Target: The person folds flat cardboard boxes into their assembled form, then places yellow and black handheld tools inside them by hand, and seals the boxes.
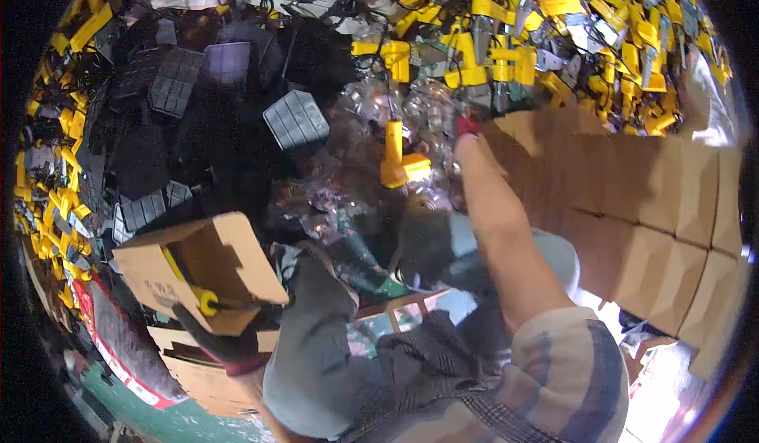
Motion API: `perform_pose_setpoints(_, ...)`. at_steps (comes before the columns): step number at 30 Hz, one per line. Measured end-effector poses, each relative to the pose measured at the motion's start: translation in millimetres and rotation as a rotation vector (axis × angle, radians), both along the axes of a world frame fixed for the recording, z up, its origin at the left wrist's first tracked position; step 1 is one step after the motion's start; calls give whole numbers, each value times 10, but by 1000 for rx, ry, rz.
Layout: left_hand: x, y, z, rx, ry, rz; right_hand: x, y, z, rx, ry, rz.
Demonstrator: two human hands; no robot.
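In the head view: touching the lower edge of a tilted, open carton [212,255] with the gloved left hand [217,343]—could spill the yellow part [207,301] inside by letting the carton tip. Cannot tell the spread or hold of those fingers, hidden against cardboard. Stretched forward with the right hand [466,124], fingers unreadable, any hold likewise—could snag clear plastic bags [371,99] or bump the brown boxes [609,174] by sweeping carelessly.

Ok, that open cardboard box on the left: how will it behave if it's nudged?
The open cardboard box will probably feel light and a bit springy, since its walls look thin. It may tip easily, as it looks tilted beside the gloved left hand. The yellow piece inside could shift, with nothing closed over it.
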State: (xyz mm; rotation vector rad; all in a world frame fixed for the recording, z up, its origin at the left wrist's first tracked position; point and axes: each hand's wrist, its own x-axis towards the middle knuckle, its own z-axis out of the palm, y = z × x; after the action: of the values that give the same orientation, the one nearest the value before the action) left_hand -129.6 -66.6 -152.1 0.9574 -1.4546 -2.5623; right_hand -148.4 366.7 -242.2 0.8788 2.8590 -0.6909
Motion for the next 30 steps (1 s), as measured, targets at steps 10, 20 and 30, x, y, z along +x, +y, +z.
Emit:
perform_pose_setpoints(10,-21,-279,-455,-1307,182,-548,333,567,-1163,-69,108,-623)
perform_pose_setpoints(20,-151,512,-13,-159,-85,-110,212,-123,-1369,-132,505,-876)
perform_pose_setpoints(30,37,558,496,547,162,-333,472,-1988,1659,-542,870,155)
